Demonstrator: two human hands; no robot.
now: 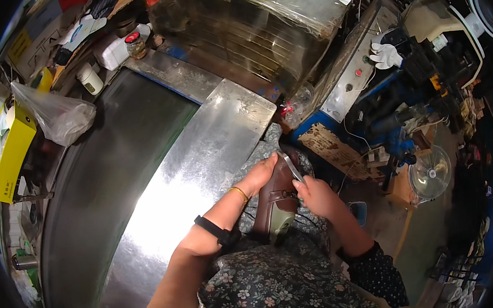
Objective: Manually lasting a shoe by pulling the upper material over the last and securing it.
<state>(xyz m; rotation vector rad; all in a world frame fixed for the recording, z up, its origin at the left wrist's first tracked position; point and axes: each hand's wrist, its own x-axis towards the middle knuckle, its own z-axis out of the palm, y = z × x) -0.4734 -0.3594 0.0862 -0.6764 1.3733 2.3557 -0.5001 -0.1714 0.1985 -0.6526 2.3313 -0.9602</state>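
Note:
A dark brown leather shoe (278, 196) with a strap and buckle lies across my lap, its toe pointing away from me. A green shoe last (281, 216) fills its opening at the near end. My left hand (258, 175) is closed at the left of the toe, fingers and thumb gripping the shoe's front. On the other side, my right hand (315, 196) is closed around a slim silver metal tool (291, 167). Its far end touches or nearly touches the toe; the exact kind of tool is too small to tell. Floral cloth (258, 288) covers my lap under the shoe.
A shiny metal table (199, 152) and a dark conveyor belt (122, 135) run along my left. At the right stand a machine control panel (348, 80) and a floor fan (430, 173). A yellow box (14, 151) and a plastic bag (68, 122) sit far left.

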